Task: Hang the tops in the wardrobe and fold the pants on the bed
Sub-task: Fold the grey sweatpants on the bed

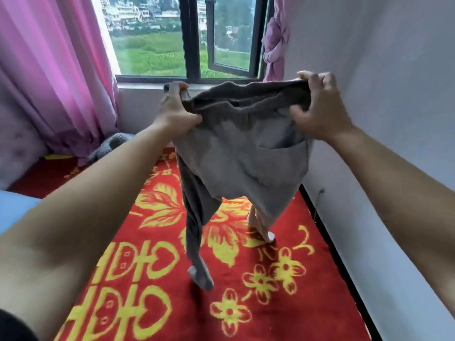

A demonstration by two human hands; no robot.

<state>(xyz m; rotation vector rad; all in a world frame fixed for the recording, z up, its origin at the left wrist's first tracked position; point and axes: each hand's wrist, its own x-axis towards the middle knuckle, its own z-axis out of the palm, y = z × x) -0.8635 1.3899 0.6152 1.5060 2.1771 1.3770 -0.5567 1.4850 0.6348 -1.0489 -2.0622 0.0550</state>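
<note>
Nearest, low left: a corner of pale blue fabric, maybe bedding, hard to tell. Spread below the arms: a red flowered cover, bed or floor not clear from here. Dangling over it, well short of folded: grey pants, hung at full length, one leg twisted and bunched, both cuffs down at or just touching the red cover. Patch pocket facing the camera.

Higher up, held by the waistband, stretched wide. Left hand: grip closed, pinching the waistband's left corner. Right hand: grip closed too, fingers curled over the right end, thumb blurred.

Judged progress: pants step barely begun, picked up and spread out only. No fold made, nothing laid flat. Left to do: straighten the twisted leg, lay down, fold. No tops, hangers or wardrobe in view, so hanging status unknown.

Farther back: grey plush under the pink curtain, then the window, partly open.
</note>
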